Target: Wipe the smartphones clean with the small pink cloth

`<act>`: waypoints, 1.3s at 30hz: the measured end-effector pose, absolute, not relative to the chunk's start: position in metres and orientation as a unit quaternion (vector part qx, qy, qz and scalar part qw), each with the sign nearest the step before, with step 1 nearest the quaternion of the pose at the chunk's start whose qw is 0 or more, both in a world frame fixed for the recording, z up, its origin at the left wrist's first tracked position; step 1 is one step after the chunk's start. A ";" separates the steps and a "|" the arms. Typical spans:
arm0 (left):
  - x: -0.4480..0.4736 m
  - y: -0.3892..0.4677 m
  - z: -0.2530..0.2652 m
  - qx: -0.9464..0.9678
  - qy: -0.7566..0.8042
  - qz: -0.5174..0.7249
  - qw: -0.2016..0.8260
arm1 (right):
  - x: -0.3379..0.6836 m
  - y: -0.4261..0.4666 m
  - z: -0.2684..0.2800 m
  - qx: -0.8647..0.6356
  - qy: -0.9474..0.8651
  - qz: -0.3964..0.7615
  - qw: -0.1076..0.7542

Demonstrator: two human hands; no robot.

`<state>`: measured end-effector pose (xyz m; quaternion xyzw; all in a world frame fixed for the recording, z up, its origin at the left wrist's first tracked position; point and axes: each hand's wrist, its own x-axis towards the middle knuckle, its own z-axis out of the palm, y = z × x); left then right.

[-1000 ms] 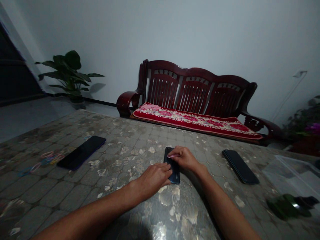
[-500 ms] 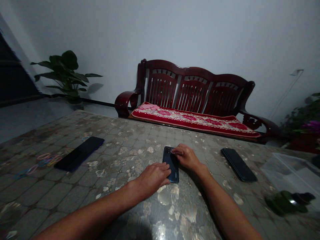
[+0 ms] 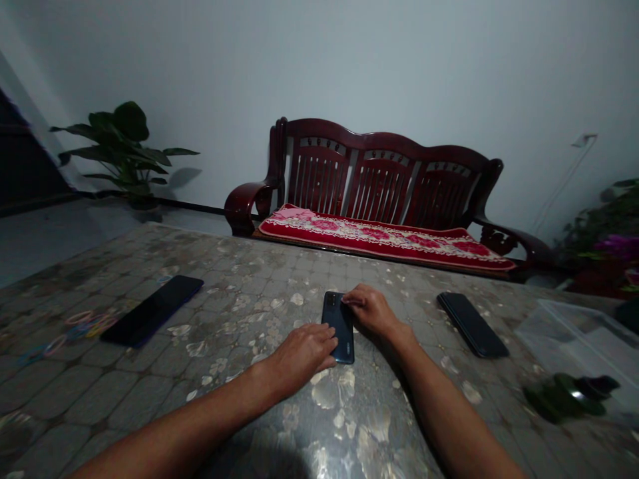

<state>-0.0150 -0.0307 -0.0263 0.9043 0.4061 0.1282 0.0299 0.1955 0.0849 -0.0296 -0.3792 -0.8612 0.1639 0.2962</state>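
Note:
A dark blue phone (image 3: 338, 322) lies flat, back side up, on the patterned table (image 3: 239, 399) straight ahead of me. My left hand (image 3: 305, 351) rests palm down at its near left corner, fingertips touching its edge. My right hand (image 3: 370, 310) sits along the phone's right side, fingers laid on its upper edge. Neither hand lifts it.
A second dark phone (image 3: 152, 310) lies to the left, next to several coloured rubber bands (image 3: 80, 324). A third phone (image 3: 472, 324) lies to the right. A clear plastic box (image 3: 584, 346) and a dark green object (image 3: 569, 396) sit at far right. A wooden bench (image 3: 379, 199) stands beyond.
My right hand has slid off the top of the middle phone to its right side, so more of the phone's back shows. My left hand stays at its near corner.

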 end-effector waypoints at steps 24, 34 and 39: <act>-0.017 -0.031 -0.032 0.911 0.390 0.135 0.015 | 0.191 0.085 -0.032 -0.385 -0.842 0.241 0.292; -0.017 -0.031 -0.031 0.910 0.394 0.125 0.024 | 0.192 0.082 -0.032 -0.398 -0.843 0.242 0.268; -0.016 -0.031 -0.029 0.911 0.394 0.119 0.028 | 0.187 0.083 -0.031 -0.398 -0.834 0.250 0.288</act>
